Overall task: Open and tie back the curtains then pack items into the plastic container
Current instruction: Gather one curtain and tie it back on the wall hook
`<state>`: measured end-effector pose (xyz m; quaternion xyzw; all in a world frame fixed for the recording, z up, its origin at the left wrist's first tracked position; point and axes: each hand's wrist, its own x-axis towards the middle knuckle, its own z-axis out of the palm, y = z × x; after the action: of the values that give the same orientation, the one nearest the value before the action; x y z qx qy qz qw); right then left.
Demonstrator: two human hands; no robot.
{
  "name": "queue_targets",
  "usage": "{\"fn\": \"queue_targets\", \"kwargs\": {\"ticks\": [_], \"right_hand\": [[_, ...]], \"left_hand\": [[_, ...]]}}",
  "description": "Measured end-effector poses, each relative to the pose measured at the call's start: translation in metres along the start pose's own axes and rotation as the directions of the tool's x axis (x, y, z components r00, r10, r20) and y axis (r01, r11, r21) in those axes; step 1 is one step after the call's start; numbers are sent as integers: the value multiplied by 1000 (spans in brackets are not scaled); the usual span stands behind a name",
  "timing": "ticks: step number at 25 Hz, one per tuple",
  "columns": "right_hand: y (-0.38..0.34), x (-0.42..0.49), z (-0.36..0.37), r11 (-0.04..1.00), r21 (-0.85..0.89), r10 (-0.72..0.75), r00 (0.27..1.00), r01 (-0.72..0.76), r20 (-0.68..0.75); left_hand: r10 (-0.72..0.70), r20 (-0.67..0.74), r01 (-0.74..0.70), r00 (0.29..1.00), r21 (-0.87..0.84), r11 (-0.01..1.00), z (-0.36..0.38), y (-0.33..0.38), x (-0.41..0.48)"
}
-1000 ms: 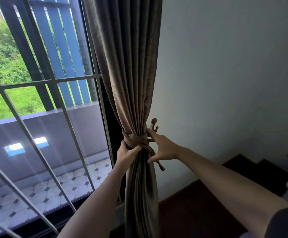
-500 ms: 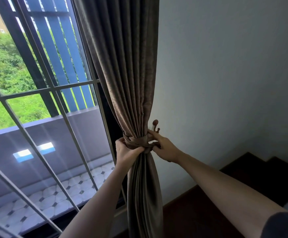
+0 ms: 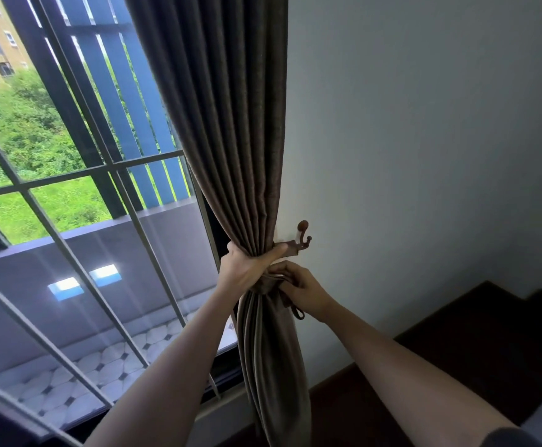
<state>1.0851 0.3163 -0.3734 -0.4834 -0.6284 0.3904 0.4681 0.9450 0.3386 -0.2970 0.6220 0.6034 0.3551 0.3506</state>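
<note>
A brown curtain (image 3: 230, 124) hangs gathered against the window's right edge. My left hand (image 3: 247, 269) grips the bunched fabric at its narrowest point, thumb across the front. A matching fabric tieback (image 3: 268, 283) wraps the bundle just below that grip. My right hand (image 3: 298, 288) pinches the tieback on the curtain's right side, and a small loop of it (image 3: 298, 312) dangles under that hand. One end of the tieback runs to a brown wall hook (image 3: 302, 235) just above and right of both hands. No plastic container is in view.
A barred window (image 3: 69, 221) fills the left, with a balcony and greenery beyond. A plain pale wall (image 3: 424, 156) stands to the right. A dark wooden stepped surface (image 3: 473, 350) lies at the lower right, below the wall.
My right hand dropped from near the hook to the tieback below my left hand and now pinches it. My left hand slid slightly up the bundle. The view tilted a little.
</note>
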Motion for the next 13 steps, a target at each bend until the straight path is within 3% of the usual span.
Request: {"fn": "queue_targets", "kwargs": {"ticks": [3, 7, 11, 13], "right_hand": [[0, -3, 3, 1000, 15, -25, 1000, 25, 1], [1, 0, -9, 998, 38, -50, 999, 50, -4], [5, 4, -37, 997, -48, 65, 998, -65, -1], [5, 5, -49, 993, 40, 114, 993, -114, 5]], "left_hand": [[5, -76, -5, 997, -4, 1000, -1, -1, 0], [73, -39, -74, 997, -24, 997, -9, 3, -6], [87, -26, -87, 996, -21, 996, -14, 2, -8], [83, -21, -83, 996, -25, 996, -16, 1, -7]]}}
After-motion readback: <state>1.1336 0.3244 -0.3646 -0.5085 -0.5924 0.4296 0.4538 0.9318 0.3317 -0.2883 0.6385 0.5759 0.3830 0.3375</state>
